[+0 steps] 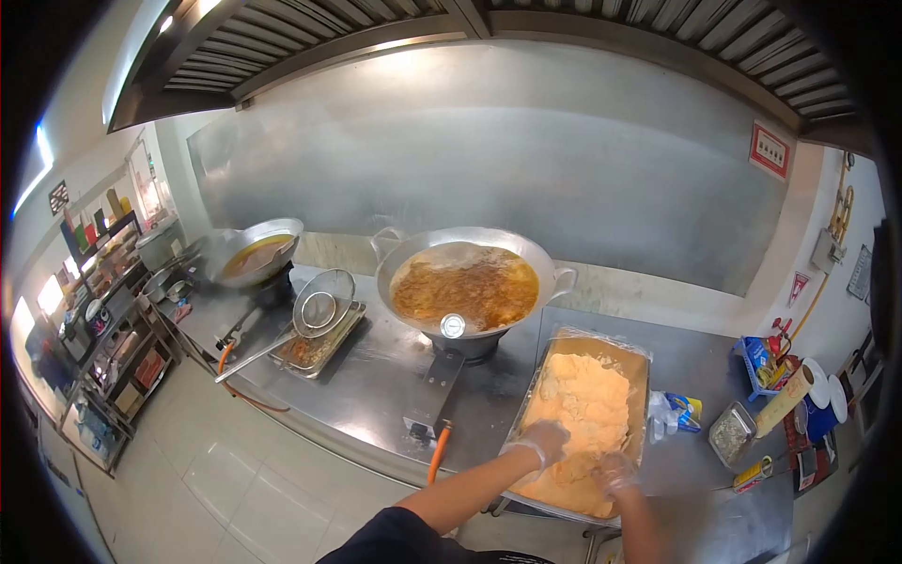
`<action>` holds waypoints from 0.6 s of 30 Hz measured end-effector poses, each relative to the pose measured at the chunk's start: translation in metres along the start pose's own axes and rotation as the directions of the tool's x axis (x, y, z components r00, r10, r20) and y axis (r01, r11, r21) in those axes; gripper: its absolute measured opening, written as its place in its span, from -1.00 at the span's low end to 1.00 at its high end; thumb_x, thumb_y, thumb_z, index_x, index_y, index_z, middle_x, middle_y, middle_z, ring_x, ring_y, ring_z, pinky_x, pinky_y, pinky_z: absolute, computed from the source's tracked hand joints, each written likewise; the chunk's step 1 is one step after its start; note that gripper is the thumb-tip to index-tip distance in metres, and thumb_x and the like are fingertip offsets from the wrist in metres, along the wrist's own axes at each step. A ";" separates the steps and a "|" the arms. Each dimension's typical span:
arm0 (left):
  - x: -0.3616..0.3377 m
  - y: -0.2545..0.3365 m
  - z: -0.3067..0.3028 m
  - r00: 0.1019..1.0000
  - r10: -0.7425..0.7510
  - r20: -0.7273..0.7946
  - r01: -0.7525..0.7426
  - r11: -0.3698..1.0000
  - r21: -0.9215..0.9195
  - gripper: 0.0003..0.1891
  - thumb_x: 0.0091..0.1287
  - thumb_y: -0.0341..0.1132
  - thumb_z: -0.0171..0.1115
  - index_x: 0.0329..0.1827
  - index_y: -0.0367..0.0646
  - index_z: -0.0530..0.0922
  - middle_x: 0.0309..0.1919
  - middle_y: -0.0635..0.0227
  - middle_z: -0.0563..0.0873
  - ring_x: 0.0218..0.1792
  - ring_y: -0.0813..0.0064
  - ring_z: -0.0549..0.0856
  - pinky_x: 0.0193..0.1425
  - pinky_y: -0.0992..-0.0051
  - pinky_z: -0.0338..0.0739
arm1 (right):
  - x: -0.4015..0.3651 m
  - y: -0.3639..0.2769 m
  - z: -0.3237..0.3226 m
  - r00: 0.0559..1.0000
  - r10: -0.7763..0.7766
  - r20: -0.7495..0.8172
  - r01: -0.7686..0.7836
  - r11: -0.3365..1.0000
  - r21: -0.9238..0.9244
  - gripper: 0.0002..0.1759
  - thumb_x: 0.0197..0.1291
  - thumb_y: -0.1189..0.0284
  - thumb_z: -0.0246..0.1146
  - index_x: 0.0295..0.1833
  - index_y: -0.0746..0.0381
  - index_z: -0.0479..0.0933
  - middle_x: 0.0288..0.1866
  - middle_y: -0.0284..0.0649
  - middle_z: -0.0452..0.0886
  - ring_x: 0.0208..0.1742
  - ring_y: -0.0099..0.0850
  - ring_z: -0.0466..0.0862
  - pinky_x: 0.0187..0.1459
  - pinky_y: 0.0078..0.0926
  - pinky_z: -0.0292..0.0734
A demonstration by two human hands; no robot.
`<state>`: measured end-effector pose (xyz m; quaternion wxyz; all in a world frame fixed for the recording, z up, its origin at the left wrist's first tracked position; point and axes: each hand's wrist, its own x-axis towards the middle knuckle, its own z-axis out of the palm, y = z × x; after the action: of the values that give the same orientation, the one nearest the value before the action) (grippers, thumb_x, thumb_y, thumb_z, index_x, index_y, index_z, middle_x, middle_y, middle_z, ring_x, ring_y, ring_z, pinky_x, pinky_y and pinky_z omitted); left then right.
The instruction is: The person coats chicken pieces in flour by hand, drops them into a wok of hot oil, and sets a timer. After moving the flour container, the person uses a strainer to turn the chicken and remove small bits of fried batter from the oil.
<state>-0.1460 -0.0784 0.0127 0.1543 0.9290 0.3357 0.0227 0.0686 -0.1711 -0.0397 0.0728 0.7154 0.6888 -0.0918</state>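
Both my hands wear clear plastic gloves and are over a metal tray (642,376) of orange flour-like coating with coated pieces (587,399) in it. My left hand (545,442) touches the coating near the tray's left side, its fingers pointing right and partly sunk or blended in. Near the right edge, my right hand (615,473) rests at a coated piece, fingertips turned inward. What either hand grips, if anything, is too blurred to tell. Beyond the tray, a large wok (554,268) holds bubbling oil with a round thermometer (453,326) at its front rim.
Left of the wok lies a long-handled strainer (324,303) over a rack tray (329,355). A second wok (287,230) stands farther left. Right of the coating tray are a blue-yellow packet (688,412), a clear container (732,435), a blue basket (759,367) and an upright roll (785,399).
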 end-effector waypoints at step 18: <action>0.105 -0.068 0.070 0.998 -0.004 0.068 -0.009 0.982 0.187 -0.75 0.31 -0.39 0.11 -0.06 -0.23 0.71 -0.06 0.00 0.75 0.01 0.13 0.75 0.08 0.25 0.64 | 0.106 0.045 0.029 0.937 0.285 -0.205 -0.294 0.956 -0.015 -0.76 0.24 0.43 0.16 -0.12 0.19 0.72 -0.12 -0.11 0.74 -0.01 -0.21 0.74 0.01 -0.34 0.62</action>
<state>-0.0966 0.0184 -0.0809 0.0775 0.9400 0.3297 -0.0403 0.1164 -0.0771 -0.0936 0.0322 0.8127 0.5818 0.0081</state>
